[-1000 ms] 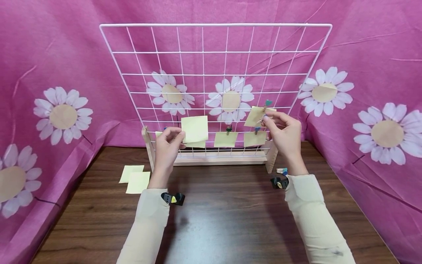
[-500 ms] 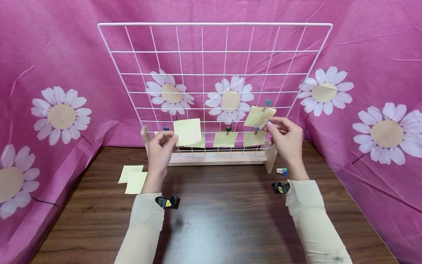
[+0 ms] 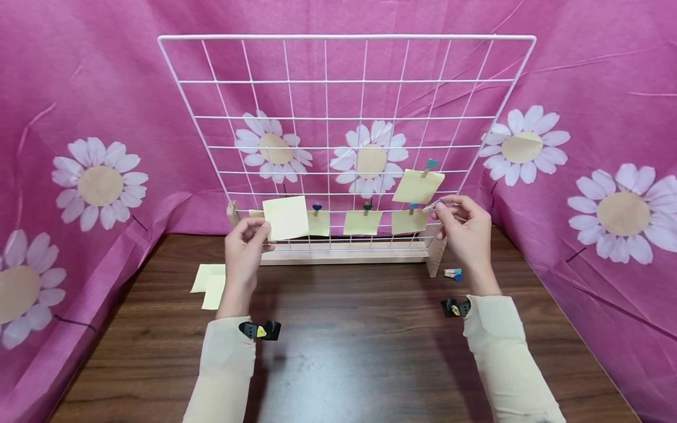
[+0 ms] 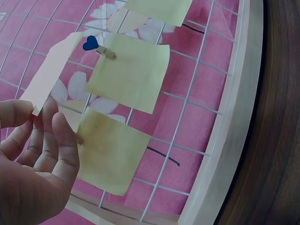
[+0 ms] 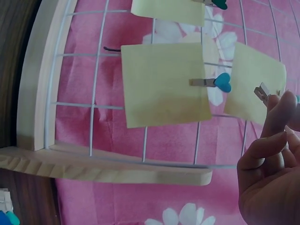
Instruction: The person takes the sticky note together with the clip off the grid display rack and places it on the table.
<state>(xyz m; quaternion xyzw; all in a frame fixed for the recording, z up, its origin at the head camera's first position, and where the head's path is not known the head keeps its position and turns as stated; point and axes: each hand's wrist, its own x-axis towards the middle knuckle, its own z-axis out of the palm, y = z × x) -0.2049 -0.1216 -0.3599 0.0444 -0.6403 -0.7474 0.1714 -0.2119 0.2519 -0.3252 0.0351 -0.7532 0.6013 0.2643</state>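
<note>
Before a white wire grid (image 3: 346,37) held upright by a wooden base (image 3: 344,257) on a dark counter (image 3: 349,335), the left hand (image 3: 243,252) pinches a yellow note (image 3: 286,218) by its edge, leaving most of its face uncovered. The right hand (image 3: 466,235) pinches a small wooden clip (image 5: 262,92), its mouth end poking free. Heart-topped clips (image 5: 222,83) pin other notes (image 3: 362,224) to the grid; spare clips (image 3: 453,274) lie near the base's right end, seemingly for easy reach.

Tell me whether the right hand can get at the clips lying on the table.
Probably yes: the loose clips lie uncovered on the table, beside the wooden stand. The right hand is pinching another clip, though, which may hamper picking these up.
</note>
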